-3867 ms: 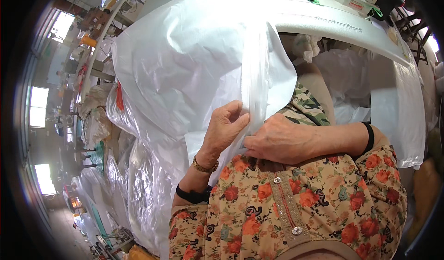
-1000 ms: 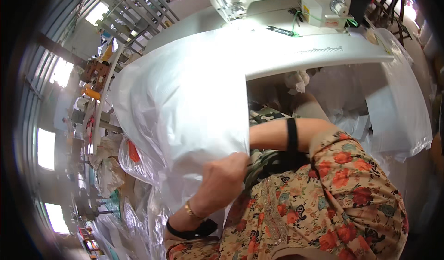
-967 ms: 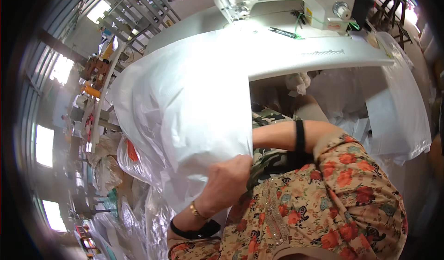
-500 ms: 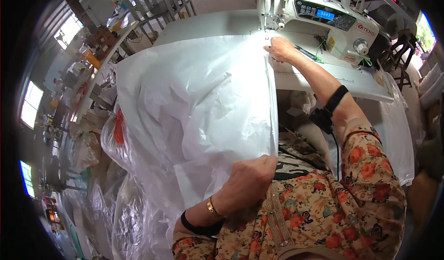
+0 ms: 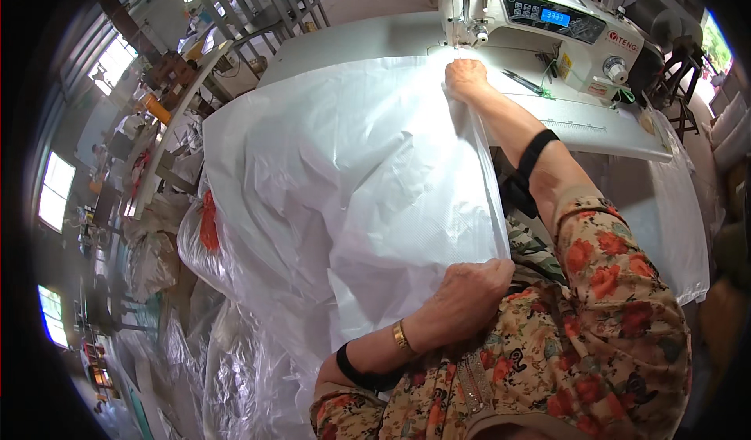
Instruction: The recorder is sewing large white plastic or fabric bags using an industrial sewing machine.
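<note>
A large white plastic sheet [image 5: 368, 174], wrinkled and shiny, spreads over the table and hangs down toward my lap. My left hand [image 5: 475, 290] is closed on its near right edge, close to my body. At the far end of that edge, my right hand [image 5: 467, 76] is closed on the sheet just in front of the sewing machine's needle area [image 5: 467, 45]. The edge runs fairly straight between both hands. Bright lamp light falls on the sheet there, and my right fingertips are partly hidden.
The white sewing machine [image 5: 540, 21] with a lit display stands at the back right. Dark tweezers [image 5: 526, 82] lie on its bed. More clear plastic [image 5: 242, 369] heaps at the lower left, near a red piece [image 5: 209, 221]. A slatted chair [image 5: 258, 10] stands behind the table.
My left hand has moved right with the near end of the sheet, so the edge now slants. My right hand has shifted slightly and its forearm has swung left.
</note>
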Motion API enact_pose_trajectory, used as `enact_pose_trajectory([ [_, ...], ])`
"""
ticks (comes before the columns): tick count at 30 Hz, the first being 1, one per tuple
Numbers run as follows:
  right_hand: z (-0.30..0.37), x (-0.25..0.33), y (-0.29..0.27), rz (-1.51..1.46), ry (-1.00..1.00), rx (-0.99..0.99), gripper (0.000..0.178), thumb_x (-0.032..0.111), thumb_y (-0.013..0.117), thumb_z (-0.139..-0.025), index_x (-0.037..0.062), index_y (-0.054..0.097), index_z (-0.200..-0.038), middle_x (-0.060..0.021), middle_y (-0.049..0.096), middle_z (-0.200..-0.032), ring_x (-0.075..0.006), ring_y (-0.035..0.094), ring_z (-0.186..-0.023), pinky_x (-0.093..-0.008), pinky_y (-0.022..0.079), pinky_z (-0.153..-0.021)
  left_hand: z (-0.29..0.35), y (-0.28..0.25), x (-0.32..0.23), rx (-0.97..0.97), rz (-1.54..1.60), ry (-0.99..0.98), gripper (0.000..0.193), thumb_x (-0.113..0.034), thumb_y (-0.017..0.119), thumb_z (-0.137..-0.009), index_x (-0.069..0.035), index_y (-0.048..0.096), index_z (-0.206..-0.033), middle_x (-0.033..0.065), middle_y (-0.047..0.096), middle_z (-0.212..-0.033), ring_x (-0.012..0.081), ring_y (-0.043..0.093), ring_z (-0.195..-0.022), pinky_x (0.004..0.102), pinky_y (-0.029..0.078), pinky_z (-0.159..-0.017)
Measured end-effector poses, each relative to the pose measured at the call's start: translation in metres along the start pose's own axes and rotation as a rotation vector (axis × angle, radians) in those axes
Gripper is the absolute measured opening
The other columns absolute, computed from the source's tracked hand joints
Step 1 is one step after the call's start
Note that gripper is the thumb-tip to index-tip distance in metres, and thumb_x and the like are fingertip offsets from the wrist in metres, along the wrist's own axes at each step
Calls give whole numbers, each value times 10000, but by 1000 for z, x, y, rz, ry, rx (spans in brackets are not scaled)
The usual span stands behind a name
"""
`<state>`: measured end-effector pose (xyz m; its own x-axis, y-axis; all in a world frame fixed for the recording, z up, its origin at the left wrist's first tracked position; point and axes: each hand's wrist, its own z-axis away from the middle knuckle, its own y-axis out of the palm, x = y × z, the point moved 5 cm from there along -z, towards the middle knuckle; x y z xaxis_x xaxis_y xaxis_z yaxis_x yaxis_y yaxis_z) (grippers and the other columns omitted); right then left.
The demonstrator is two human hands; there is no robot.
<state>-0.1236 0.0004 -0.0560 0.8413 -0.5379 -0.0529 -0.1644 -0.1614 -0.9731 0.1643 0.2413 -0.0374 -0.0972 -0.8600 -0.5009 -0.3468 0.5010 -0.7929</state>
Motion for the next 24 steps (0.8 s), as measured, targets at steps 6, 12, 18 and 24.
enact_pose_trajectory([
  [6,80,8,-23,-13,-48,89,142,166,674,-749,93,749,-845,-112,725,-832,-277,715,-791,-381,575,-643,15,30,22,15,1,-5,85,-9,546,-776,-4,462,-782,134,548,-668,295,607,-607,387,474,-530],
  [12,113,11,-24,-16,-37,48,94,115,675,-744,64,731,-801,-116,718,-811,-270,713,-761,-369,571,-638,19,43,37,36,43,-59,69,-27,540,-798,-5,475,-801,145,561,-693,325,612,-641,398,488,-569],
  [18,90,11,-24,-91,-148,-8,65,42,663,-695,23,690,-751,-176,686,-723,-318,700,-717,-405,549,-615,13,39,54,-6,-57,-84,66,-28,545,-800,-8,482,-806,141,560,-696,326,616,-644,397,483,-565],
  [24,47,9,-15,-49,-156,-25,68,54,642,-714,34,699,-743,-167,692,-726,-312,704,-734,-392,549,-625,-13,24,77,-55,-166,-145,71,-34,562,-796,-13,497,-813,138,558,-681,329,626,-642,409,481,-547],
])
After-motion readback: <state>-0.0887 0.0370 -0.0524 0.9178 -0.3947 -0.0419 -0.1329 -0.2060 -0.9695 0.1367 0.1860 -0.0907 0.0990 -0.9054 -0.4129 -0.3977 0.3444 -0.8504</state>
